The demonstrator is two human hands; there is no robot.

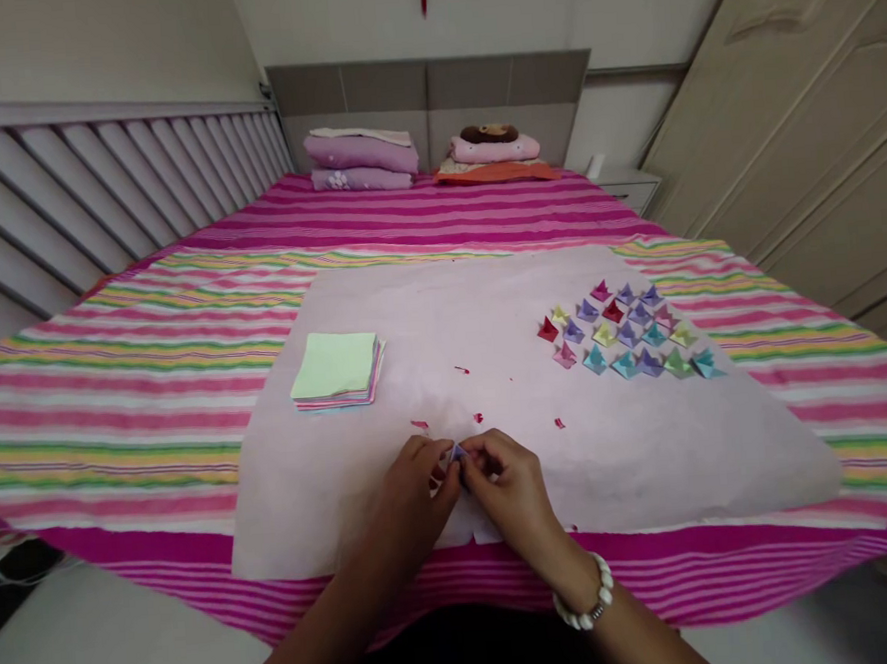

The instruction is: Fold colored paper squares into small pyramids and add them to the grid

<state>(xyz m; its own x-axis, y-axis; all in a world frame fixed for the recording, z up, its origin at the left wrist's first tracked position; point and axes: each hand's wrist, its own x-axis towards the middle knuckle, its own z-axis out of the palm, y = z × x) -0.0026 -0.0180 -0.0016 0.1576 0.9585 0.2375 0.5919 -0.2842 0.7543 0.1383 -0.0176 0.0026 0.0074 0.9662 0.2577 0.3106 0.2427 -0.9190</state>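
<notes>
Between my two hands is a small folded piece of purple paper [458,452], a pointed top showing above the fingertips. My left hand [421,484] pinches its left side with thumb and forefinger. From the right, my right hand [506,476] grips the same piece with its fingers closed; a white bead bracelet [586,604] circles that wrist. Much of the paper is covered by the fingers. Up and to the left lies a stack of square coloured paper [336,367], pale green on top. Several small folded paper boats [627,335] in many colours stand in rows at the right.
A large pale sheet [427,313] is spread over the striped bed [117,392]. Small red paper scraps [478,418] lie just beyond my hands. Folded bedding [362,157] sits by the headboard [384,90]. A railing [141,190] runs along the left side.
</notes>
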